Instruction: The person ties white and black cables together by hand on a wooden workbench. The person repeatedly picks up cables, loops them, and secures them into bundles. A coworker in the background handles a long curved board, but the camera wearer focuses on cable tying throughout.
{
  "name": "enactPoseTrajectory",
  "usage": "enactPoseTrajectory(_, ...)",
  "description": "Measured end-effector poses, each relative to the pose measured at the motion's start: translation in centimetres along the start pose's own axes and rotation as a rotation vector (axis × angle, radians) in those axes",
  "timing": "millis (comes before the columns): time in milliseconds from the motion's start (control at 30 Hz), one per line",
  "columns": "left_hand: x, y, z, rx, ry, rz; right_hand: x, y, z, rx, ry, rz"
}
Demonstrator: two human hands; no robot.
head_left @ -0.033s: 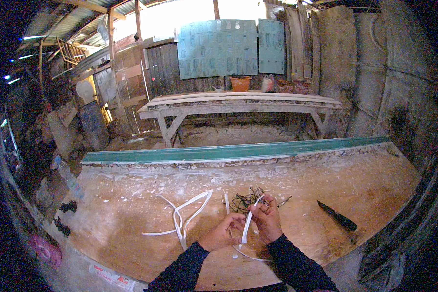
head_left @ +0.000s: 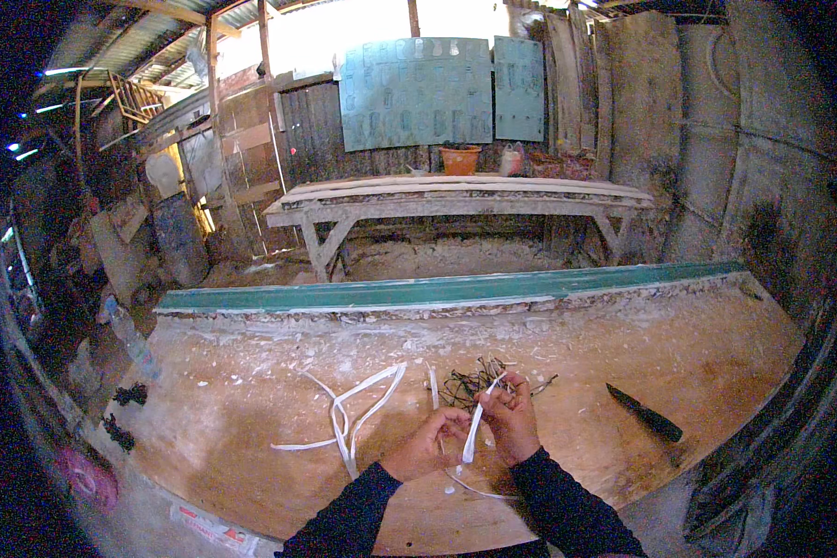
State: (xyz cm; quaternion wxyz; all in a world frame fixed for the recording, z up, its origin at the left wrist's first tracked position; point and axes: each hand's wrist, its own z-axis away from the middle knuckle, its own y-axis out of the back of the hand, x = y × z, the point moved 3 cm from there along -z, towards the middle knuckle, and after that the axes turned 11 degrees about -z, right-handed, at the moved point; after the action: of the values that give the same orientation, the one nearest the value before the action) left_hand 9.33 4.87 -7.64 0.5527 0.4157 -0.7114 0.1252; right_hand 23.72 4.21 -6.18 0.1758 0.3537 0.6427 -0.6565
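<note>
A white strip (head_left: 472, 435), flat and narrow, hangs from my right hand (head_left: 511, 420), pinched between thumb and fingers near its upper end. My left hand (head_left: 430, 443) is close beside it on the left, with fingers curled inward; what they hold, if anything, is hidden. Another white strip (head_left: 433, 386) runs down behind my left hand. Just beyond both hands lies a tangle of thin dark strands (head_left: 465, 386), partly covered by the right hand. To the left, several long white strips (head_left: 344, 414) lie loosely crossed on the wooden tabletop (head_left: 251, 391).
A knife with a black handle (head_left: 660, 426) lies to the right. Along the table's far edge runs a long green strip (head_left: 437, 292). Small dark bundles (head_left: 119, 432) and a clear plastic bottle (head_left: 130, 337) are at the left. A bench (head_left: 465, 206) with an orange pot (head_left: 459, 160) stands behind.
The hanging lower part of the white strip has turned slightly and looks narrower. Both hands stay almost in place.
</note>
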Motion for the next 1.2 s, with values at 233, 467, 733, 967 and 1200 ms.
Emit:
enactPoseTrajectory(233,-1.0,0.5,-0.7,-0.008,0.049,0.240,-0.4,0.9,-1.0,0.038,0.106,0.076)
enactPoseTrajectory(467,0.0,-0.9,-0.3,0.050,0.205,-0.002,-0.4,1.0,-1.0,0.031,0.153,0.155)
enactPoseTrajectory(733,1.1,0.9,-0.2,0.177,0.402,-0.123,-0.1,0.9,-1.1,-0.046,0.084,0.177)
enactPoseTrajectory(967,-0.4,1.6,-0.1,0.354,0.436,0.150,0.0,0.7,-0.9,-0.027,-0.014,0.144)
enactPoseTrajectory(1200,-2.2,2.3,0.0,0.387,0.443,0.149,-0.7,0.6,-0.9,-0.076,-0.045,-0.046)
